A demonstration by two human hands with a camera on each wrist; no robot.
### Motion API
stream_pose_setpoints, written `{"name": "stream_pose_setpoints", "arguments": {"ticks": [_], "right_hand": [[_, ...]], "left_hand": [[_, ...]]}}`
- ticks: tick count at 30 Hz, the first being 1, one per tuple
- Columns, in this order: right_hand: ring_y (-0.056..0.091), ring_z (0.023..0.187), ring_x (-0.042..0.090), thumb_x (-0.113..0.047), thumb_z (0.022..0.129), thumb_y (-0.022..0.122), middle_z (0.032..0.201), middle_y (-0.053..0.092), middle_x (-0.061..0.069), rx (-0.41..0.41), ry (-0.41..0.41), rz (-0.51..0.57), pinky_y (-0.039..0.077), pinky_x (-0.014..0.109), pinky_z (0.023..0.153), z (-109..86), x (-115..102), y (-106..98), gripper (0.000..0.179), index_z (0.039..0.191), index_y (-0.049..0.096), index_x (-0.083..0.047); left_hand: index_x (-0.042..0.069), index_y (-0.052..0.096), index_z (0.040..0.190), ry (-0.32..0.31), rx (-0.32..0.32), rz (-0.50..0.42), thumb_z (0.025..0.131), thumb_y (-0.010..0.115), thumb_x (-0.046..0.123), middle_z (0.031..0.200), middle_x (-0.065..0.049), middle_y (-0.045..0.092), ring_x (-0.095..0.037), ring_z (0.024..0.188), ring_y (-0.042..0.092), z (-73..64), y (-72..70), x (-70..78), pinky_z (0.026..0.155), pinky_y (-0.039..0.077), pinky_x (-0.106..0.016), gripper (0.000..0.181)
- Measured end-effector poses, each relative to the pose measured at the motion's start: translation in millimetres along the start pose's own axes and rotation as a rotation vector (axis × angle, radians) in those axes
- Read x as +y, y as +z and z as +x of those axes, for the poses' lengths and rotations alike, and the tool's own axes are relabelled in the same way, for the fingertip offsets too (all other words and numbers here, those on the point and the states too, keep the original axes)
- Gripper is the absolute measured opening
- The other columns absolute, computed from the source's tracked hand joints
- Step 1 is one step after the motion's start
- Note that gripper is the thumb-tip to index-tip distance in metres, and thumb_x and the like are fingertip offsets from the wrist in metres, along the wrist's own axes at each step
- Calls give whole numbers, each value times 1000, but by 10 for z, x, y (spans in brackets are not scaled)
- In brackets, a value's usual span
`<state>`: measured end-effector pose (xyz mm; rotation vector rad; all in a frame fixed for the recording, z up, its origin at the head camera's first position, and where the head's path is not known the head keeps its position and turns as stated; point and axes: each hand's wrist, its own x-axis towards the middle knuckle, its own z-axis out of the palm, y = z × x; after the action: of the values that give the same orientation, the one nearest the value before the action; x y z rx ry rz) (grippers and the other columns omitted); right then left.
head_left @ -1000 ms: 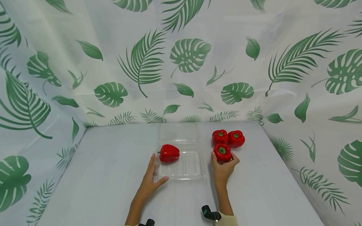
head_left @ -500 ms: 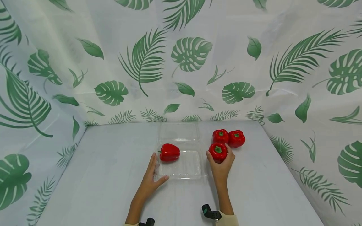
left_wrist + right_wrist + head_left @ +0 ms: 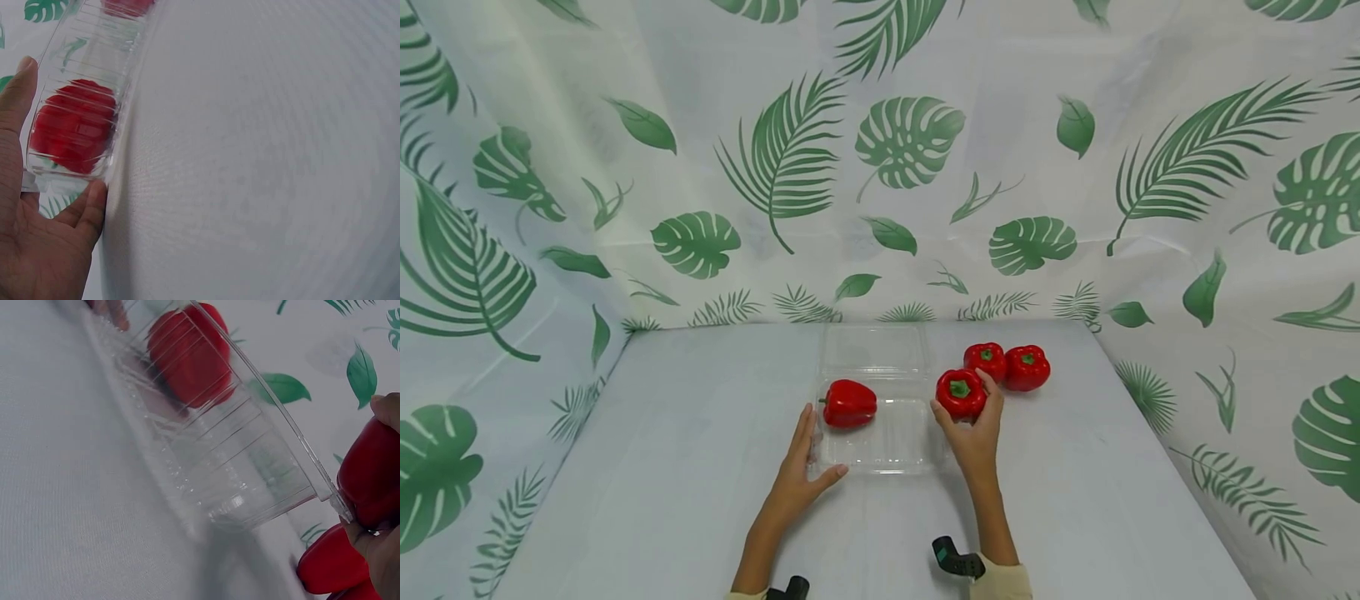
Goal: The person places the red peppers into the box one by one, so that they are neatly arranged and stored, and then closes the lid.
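Right hand (image 3: 976,433): grip curled around a red pepper (image 3: 959,395) near the clear box's (image 3: 895,432) right end
Left hand (image 3: 800,471): grip relaxed, fingers extended against the left end
Pepper: best carried above the edge, sparing thin plastic

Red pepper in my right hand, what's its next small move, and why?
Probably ease the held pepper left into the clear container: your right hand holds it near the right edge, and another pepper lies in the left half, leaving space.
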<state>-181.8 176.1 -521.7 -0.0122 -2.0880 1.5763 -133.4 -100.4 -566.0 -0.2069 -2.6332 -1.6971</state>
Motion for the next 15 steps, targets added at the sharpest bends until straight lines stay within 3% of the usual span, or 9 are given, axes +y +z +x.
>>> {"name": "stream_pose_setpoints", "arguments": {"ticks": [9, 15], "right_hand": [[40, 134, 16, -14, 73, 85, 143, 45, 7, -30, 33, 31, 50, 16, 94, 14, -20, 32, 85, 142, 34, -14], [39, 132, 15, -11, 78, 80, 145, 45, 7, -104, 95, 119, 50, 10, 89, 38, -38, 13, 76, 142, 40, -15]], "left_hand": [[24, 12, 158, 1, 4, -15, 82, 77, 33, 166, 6, 8, -30, 151, 21, -1, -3, -3, 110, 37, -49, 101], [24, 11, 158, 6, 4, -10, 82, 77, 33, 166, 5, 8, -30, 151, 21, 7, -1, -6, 110, 37, -49, 101]]}}
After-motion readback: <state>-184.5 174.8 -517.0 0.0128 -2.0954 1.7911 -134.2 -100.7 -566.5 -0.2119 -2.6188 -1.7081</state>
